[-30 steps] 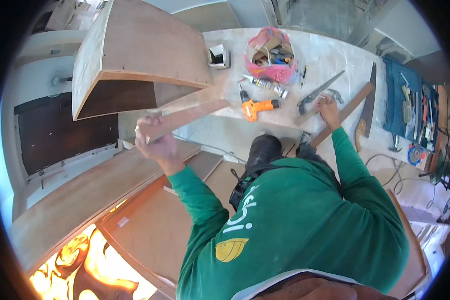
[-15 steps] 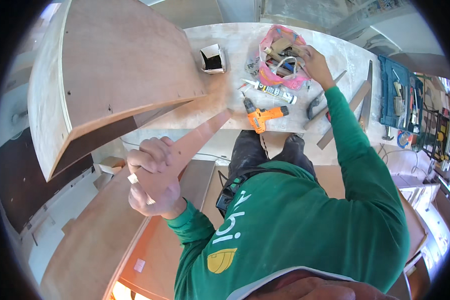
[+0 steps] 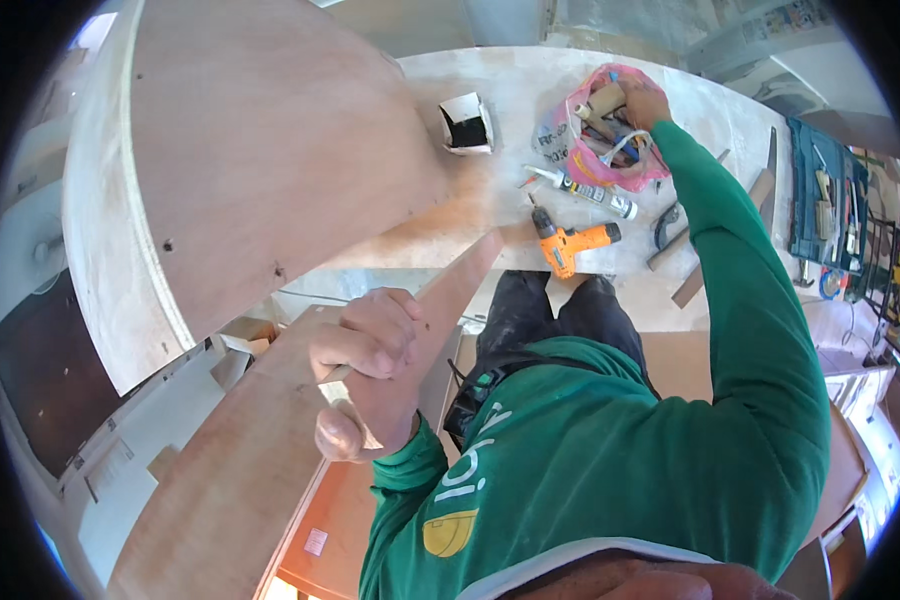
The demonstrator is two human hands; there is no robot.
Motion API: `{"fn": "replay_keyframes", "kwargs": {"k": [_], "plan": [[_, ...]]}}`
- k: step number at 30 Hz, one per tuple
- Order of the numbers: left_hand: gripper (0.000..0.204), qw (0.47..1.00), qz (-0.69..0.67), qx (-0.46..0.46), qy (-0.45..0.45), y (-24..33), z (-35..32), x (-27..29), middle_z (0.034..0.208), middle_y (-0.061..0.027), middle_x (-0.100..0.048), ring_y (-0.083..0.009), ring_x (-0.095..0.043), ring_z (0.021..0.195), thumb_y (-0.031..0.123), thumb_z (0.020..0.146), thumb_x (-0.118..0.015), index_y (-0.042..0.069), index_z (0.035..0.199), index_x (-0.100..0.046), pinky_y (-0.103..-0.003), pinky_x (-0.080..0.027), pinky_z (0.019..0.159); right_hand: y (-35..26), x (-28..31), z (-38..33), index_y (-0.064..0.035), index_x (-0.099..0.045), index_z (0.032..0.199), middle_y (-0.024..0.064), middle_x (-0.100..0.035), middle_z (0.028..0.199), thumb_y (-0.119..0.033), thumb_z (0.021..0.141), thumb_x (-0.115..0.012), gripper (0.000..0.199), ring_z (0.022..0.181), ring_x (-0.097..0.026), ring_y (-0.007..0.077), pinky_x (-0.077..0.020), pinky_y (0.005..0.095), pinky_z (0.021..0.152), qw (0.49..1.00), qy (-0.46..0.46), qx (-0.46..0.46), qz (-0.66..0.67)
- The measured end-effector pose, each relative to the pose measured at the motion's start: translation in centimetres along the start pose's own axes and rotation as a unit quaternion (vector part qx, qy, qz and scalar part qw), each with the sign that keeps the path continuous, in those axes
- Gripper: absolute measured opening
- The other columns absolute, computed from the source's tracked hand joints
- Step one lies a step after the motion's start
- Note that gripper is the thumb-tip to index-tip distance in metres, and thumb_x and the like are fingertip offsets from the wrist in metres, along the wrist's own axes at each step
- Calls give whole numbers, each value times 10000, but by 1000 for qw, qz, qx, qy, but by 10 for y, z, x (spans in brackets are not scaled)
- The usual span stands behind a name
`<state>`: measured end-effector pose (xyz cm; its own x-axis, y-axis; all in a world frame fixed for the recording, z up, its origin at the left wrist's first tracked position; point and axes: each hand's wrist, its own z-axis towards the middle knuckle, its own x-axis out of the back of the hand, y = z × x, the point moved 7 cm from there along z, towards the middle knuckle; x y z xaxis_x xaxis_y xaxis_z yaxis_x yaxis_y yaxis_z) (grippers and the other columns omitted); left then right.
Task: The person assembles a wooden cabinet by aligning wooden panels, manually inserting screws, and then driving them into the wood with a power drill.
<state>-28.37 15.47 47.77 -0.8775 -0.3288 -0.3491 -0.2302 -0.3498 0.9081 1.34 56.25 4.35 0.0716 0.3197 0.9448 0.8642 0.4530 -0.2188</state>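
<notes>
My left hand (image 3: 368,335) is wrapped around the near end of a tapered strip of wood (image 3: 457,285), which points up toward the workbench. At the far side of the bench, my right hand (image 3: 646,103) reaches into a pink plastic bag (image 3: 630,179) filled with tools and a roll. Its fingers are hidden among the contents, so what they touch cannot be seen. Just below the bag lies a sealant tube (image 3: 598,196) with a nozzle. Closer to me is an orange cordless drill (image 3: 566,248) lying on its side.
A large curved plywood panel structure (image 3: 270,130) rises at the left. On the workbench (image 3: 518,95) stands a small open white box (image 3: 480,140). Wooden pieces (image 3: 692,285) lie at the right beside a dark blue tool case (image 3: 808,190) holding tools.
My right hand has moved from the bag's right rim down into its contents. My left hand, still holding the wood strip, has shifted right in the view, as the head view swung slightly.
</notes>
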Motion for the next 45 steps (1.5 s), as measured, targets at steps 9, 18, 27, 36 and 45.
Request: {"fn": "replay_keyframes", "kwargs": {"k": [9, 18, 27, 36, 45], "plan": [[558, 999, -8, -26, -24, -6, -12, -21, 798, -60, -520, -220, -471, 732, 648, 896, -581, 93, 944, -571, -440, -402, 811, -42, 5, 1, -152, -427, 1534, 185, -469, 1526, -271, 837, -782, 791, 1350, -524, 429, -466, 526, 1110, 986, 30, 98, -129], [1253, 911, 328, -181, 175, -63, -52, -30, 815, -55, -470, -182, -524, 629, 1077, 584, -397, 38, 1280, -470, -328, -480, 575, -53, 89, -39, -45, -571, 1375, 221, -606, 1320, -163, 839, -777, 587, 1188, -636, 377, -513, 426, 1017, 989, -15, 146, 13], [612, 886, 301, 166, -309, -108, 0, -155, 1019, -88, -583, -210, -591, 948, 348, 787, -862, -22, 1197, -599, -350, -485, 829, 15, 261, -323, -37, -604, 1251, 85, -621, 1164, -132, 764, -868, 562, 1096, -629, 199, -506, 328, 979, 910, 172, -18, 377], [763, 709, 339, 361, -502, -366, -132, -42, 1279, -192, -650, -284, -633, 1171, 482, 909, -777, -31, 1426, -548, -402, -494, 1019, -20, 154, -563, -57, -588, 1247, 22, -574, 1166, -58, 700, -893, 626, 1120, -565, 160, -481, 317, 985, 766, 231, -288, 526], [791, 527, 410, 279, -691, -432, -218, 45, 1261, -234, -614, -393, -610, 1198, 598, 890, -736, 9, 1401, -597, -446, -479, 1030, -146, -68, -627, -49, -566, 1378, 45, -623, 1184, -415, 945, -744, 594, 1032, -614, 167, -534, 324, 908, 456, 175, -429, 759]]}}
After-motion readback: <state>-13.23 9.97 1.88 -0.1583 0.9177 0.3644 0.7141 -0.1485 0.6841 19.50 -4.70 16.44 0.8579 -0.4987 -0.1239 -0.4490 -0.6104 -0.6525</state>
